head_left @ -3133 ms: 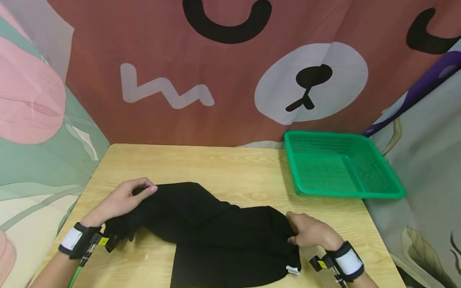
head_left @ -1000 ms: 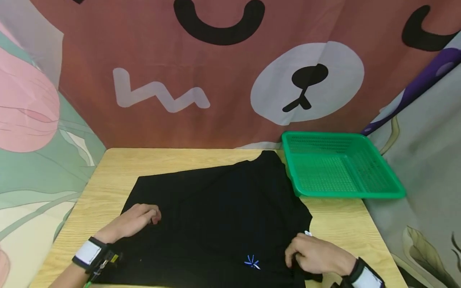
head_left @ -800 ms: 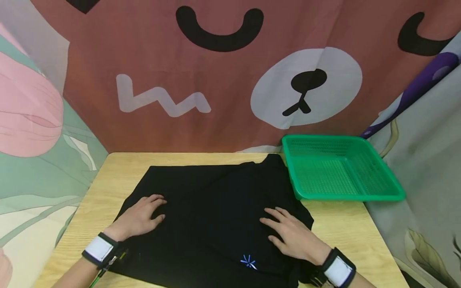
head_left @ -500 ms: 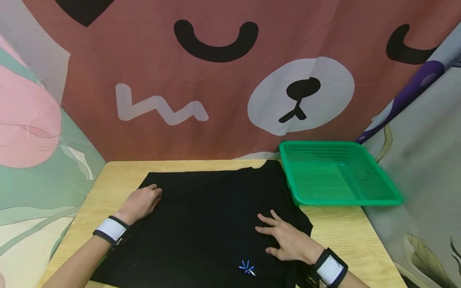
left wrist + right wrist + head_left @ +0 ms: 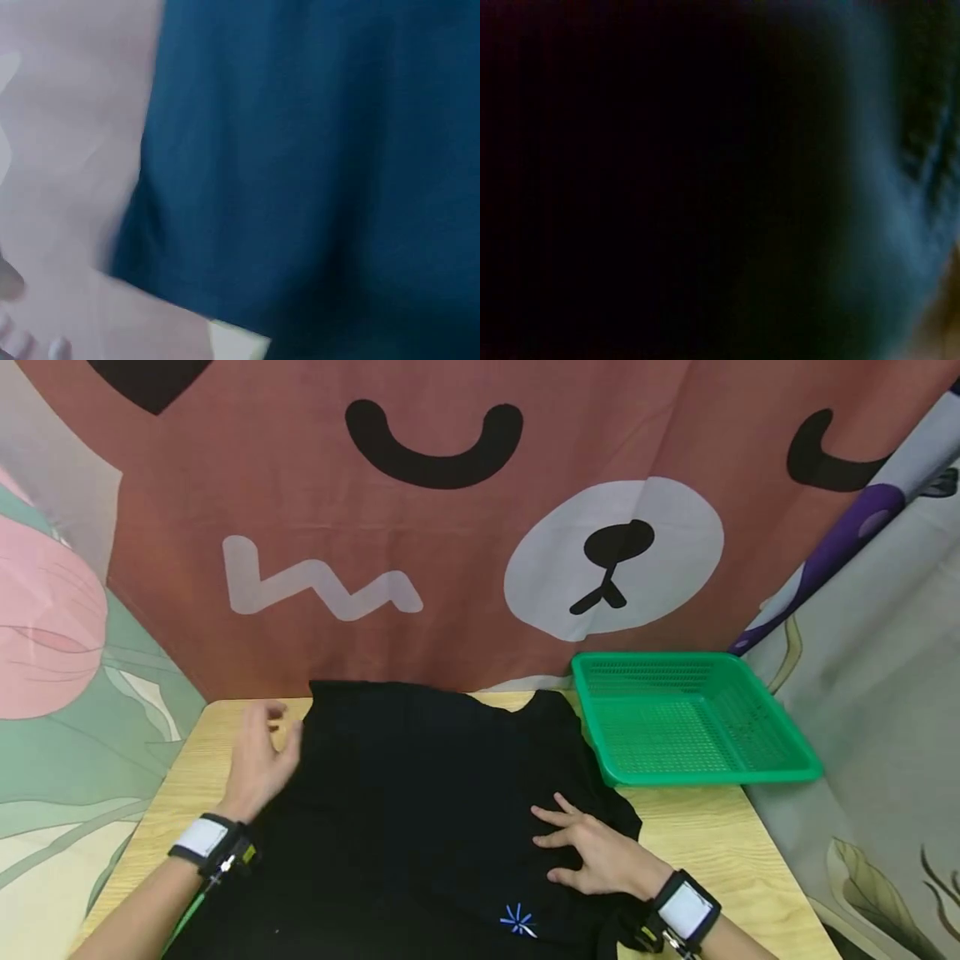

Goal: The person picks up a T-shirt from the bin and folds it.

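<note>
A black T-shirt [image 5: 420,793] with a small blue starburst print [image 5: 517,919] lies spread over the table, its far-left edge lifted and in mid-fall. My left hand [image 5: 262,760] is up beside that edge, fingers loosely bent, with nothing between them. In the left wrist view the cloth [image 5: 240,165] hangs blurred, apart from the fingertips [image 5: 22,345] at lower left. With fingers spread, my right hand [image 5: 600,852] rests flat on the right part of the shirt. The right wrist view is almost wholly dark, so little can be told there.
A green plastic basket [image 5: 697,777] stands at the table's back right, close to the shirt's edge. The light wooden table [image 5: 720,868] shows along the right side and at far left. A printed curtain [image 5: 450,543] hangs behind.
From a crumpled heap the shirt became spread out. In the last half second my left hand raised its far-left edge and let go, while my right hand stayed on the cloth.
</note>
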The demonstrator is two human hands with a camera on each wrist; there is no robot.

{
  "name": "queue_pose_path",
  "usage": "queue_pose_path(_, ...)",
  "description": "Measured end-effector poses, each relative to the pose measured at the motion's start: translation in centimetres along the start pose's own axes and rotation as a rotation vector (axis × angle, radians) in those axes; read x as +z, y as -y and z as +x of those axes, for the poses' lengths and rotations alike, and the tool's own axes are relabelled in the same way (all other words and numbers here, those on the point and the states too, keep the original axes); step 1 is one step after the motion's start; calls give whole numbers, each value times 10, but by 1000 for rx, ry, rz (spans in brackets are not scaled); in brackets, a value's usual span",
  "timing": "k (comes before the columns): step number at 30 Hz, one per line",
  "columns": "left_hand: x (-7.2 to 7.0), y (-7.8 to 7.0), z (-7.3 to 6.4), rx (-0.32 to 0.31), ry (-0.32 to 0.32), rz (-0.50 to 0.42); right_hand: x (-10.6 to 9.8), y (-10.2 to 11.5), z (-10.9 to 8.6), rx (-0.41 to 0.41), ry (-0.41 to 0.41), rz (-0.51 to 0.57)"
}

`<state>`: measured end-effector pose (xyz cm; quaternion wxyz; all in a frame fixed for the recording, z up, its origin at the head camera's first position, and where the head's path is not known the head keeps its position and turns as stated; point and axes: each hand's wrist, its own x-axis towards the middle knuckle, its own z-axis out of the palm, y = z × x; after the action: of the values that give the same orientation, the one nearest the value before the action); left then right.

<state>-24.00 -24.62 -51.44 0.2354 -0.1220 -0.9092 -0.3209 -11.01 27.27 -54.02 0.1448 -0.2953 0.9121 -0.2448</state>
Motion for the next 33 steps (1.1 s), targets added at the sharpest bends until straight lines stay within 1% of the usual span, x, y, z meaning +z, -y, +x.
queue_pose_path(1, 6, -3, -12, 68, 96, 52, 1, 0, 1, -1, -6, -13)
queue_pose_path(2, 10, -6, -25, 125, 213, 98, 2, -1, 3, -4, -11, -24)
queue_pose_path(3, 13, -9, -38, 155, 347, 135, 2, -1, 5, -8, -16, -36)
queue_pose_path(4, 15, -11, -50, 157, 474, 162, 3, -2, 7, -11, -20, -48)
queue_pose_path(5, 17, -14, -61, 130, 581, 189, 3, -3, 9, -16, -22, -65)
queue_pose_path(6, 16, -16, -71, 81, 665, 217, 3, -5, 12, -19, -23, -77)
queue_pose_path(7, 15, -19, -79, 20, 728, 230, 3, -6, 16, -22, -26, -90)
queue_pose_path(8, 12, -21, -86, -42, 774, 236, 2, -8, 20, -27, -28, -95)
queue_pose_path(9, 9, -24, -92, -100, 806, 246, 2, -9, 24, -31, -27, -100)
queue_pose_path(11, 3, -31, -101, -204, 852, 280, 1, -11, 34, -39, -25, -100)
queue_pose_path(14, -6, -43, -113, -323, 916, 379, 0, -9, 47, -60, 9, -86)
queue_pose_path(16, -10, -48, -116, -372, 957, 458, 1, -5, 51, -77, 38, -88)
queue_pose_path(17, -13, -48, -116, -372, 956, 490, 0, -3, 53, -87, 33, -98)
queue_pose_path(18, -14, -47, -115, -360, 934, 511, 0, -1, 53, -89, 10, -106)
queue_pose_path(19, -15, -44, -112, -348, 894, 508, -1, 0, 54, -84, -32, -127)
queue_pose_path(20, -17, -40, -109, -328, 840, 495, -2, 2, 53, -79, -88, -160)
queue_pose_path(22, -19, -27, -103, -261, 734, 464, -3, 2, 51, -17, -193, -223)
queue_pose_path(23, -20, -20, -101, -230, 692, 447, -4, 2, 49, 31, -220, -243)
queue_pose_path(24, -21, -14, -99, -211, 666, 431, -4, 1, 47, 86, -219, -257)
queue_pose_path(25, -23, -8, -97, -197, 657, 419, -5, 0, 43, 138, -191, -267)
queue_pose_path(26, -24, -3, -96, -183, 664, 419, -5, -1, 40, 186, -142, -268)
queue_pose_path(27, -26, 1, -94, -173, 685, 419, -5, -1, 36, 237, -80, -264)
queue_pose_path(28, -27, 4, -92, -162, 702, 416, -6, -1, 34, 273, -35, -258)
queue_pose_path(29, -28, 6, -89, -146, 706, 411, -8, 0, 33, 297, -14, -247)
queue_pose_path(31, -29, 11, -84, -95, 674, 392, -11, 1, 34, 285, -64, -268)
queue_pose_path(33, -28, 17, -80, -35, 628, 365, -13, -1, 38, 234, -171, -334)
